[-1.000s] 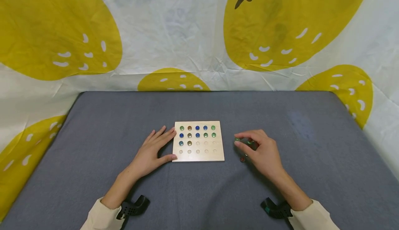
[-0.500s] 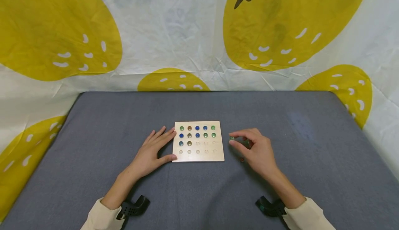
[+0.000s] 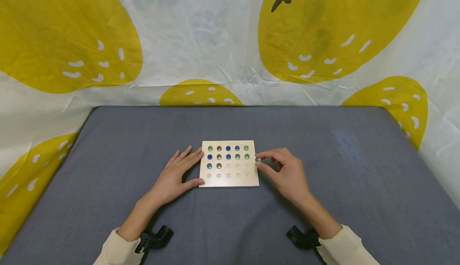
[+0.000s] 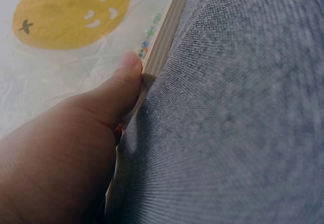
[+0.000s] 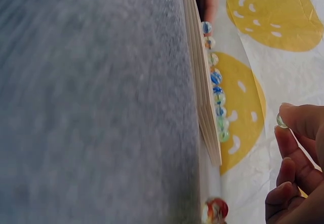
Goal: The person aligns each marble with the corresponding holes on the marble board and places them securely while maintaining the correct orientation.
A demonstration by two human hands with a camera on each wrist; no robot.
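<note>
Grey cloth table (image 3: 323, 201), lemon-print backdrop (image 3: 201, 37) behind. Green marble (image 3: 257, 160) pinched between right hand (image 3: 287, 173) thumb and forefinger, just at the right edge of the wooden peg board (image 3: 230, 180). Left hand (image 3: 174, 175) lies flat, fingers straight, touching the board's left edge; twelve marbles sit in its holes.

A makeshift recording set: a bench (image 3: 108, 169) under grey cloth, walled in by a creased lemon-print sheet (image 3: 201, 37).
</note>
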